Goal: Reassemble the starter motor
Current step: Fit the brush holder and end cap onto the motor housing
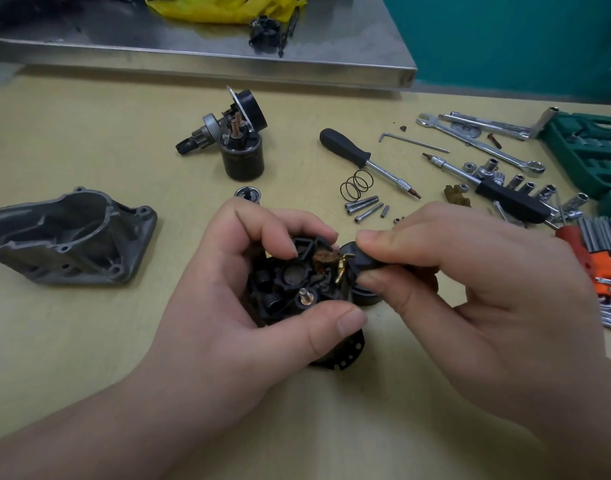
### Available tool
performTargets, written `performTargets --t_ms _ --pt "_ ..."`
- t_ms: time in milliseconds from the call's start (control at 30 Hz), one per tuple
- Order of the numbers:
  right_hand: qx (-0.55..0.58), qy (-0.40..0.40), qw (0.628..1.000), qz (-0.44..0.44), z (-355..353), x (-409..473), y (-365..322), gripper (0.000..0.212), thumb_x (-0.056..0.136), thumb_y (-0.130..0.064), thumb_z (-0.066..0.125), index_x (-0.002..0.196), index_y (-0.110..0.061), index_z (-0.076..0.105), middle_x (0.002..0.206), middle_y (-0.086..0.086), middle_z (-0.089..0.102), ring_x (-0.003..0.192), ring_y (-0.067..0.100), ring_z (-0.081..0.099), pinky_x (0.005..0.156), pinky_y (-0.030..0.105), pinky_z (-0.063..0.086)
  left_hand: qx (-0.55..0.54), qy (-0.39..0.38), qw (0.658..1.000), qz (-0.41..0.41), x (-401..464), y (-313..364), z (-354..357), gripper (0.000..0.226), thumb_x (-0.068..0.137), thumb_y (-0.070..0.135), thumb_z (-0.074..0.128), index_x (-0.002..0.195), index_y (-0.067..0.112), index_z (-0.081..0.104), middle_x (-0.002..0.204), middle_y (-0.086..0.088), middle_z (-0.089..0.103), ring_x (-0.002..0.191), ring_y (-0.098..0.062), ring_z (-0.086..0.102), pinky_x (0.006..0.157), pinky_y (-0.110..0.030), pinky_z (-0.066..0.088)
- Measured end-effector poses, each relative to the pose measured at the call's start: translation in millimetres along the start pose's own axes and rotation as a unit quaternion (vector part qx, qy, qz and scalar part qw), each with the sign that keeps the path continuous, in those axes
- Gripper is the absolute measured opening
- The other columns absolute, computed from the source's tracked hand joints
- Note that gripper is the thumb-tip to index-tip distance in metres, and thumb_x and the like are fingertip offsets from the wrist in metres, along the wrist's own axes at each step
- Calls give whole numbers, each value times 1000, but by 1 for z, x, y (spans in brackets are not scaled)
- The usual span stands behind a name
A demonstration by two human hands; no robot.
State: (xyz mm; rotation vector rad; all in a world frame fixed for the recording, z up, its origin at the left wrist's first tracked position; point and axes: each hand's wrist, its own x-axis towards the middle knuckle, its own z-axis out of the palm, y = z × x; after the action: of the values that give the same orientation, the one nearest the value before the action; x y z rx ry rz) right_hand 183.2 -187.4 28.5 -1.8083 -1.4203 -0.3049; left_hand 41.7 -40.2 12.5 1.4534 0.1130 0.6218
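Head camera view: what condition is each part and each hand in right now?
Brush holder assembly: uncovered, gripped by left hand.
Small black part: pinched by right hand, against the holder's edge.
Grey housing: separate, lying open on table.
Solenoid: upright, detached.
Bolts: loose, unfitted.
Spring: loose on table.

Tan tabletop [89,341], steel shelf [228,60], teal wall [505,39]

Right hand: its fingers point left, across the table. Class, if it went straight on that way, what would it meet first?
Most likely the black brush holder gripped in the left hand. The small black part pinched by the right hand already sits at its edge, though exact depth is unclear.
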Motion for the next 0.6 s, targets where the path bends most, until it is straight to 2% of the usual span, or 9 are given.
performTargets --t_ms 67,100,200,267,400,500,600 --pt "63 -41 997 1 -16 -10 1 15 100 -25 69 115 -27 75 98 -16 64 89 4 61 76 11 42 10 -3 1000 4 0 0 0 47 73 16 89 98 24 50 123 -8 72 106 -27 74 87 -31 60" --pt "67 -32 997 11 -7 -14 -3 16 99 -27 70 114 -29 75 99 -18 64 88 3 61 75 10 41 17 -3 1000 7 0 1 1 47 73 17 89 98 24 49 123 -8 72 107 -27 74 87 -30 60" --pt "171 -18 981 92 -6 -12 10 16 94 -31 75 110 -32 76 94 -19 67 77 9 62 68 14 40 31 0 999 6 1 1 0 47 73 19 89 97 25 50 123 -6 73 106 -28 73 87 -31 59" --pt "152 -22 985 79 -2 -14 3 16 93 -31 76 109 -32 76 90 -21 66 74 5 60 67 11 40 37 0 999 6 1 1 0 46 73 20 88 98 25 49 123 -6 73 106 -26 73 87 -30 59" --pt "218 -12 967 131 -6 -10 -5 20 88 -29 78 108 -32 78 91 -12 75 80 16 71 68 23 54 20 10 1000 -1 1 0 3 39 76 23 84 97 25 52 120 -6 73 102 -22 72 84 -29 59" --pt "277 -11 948 158 -5 -12 -10 14 84 -24 85 97 -27 81 88 -9 76 76 8 70 67 16 51 -41 29 998 -44 3 -2 8 26 77 26 78 91 26 56 113 -7 73 94 -23 69 77 -31 57" --pt "276 -3 948 160 -4 -15 -13 18 83 -22 80 100 -28 79 86 -6 76 73 9 68 64 15 50 -61 33 996 -60 7 -1 8 23 74 23 77 85 27 57 106 -8 73 87 -21 68 71 -30 57"
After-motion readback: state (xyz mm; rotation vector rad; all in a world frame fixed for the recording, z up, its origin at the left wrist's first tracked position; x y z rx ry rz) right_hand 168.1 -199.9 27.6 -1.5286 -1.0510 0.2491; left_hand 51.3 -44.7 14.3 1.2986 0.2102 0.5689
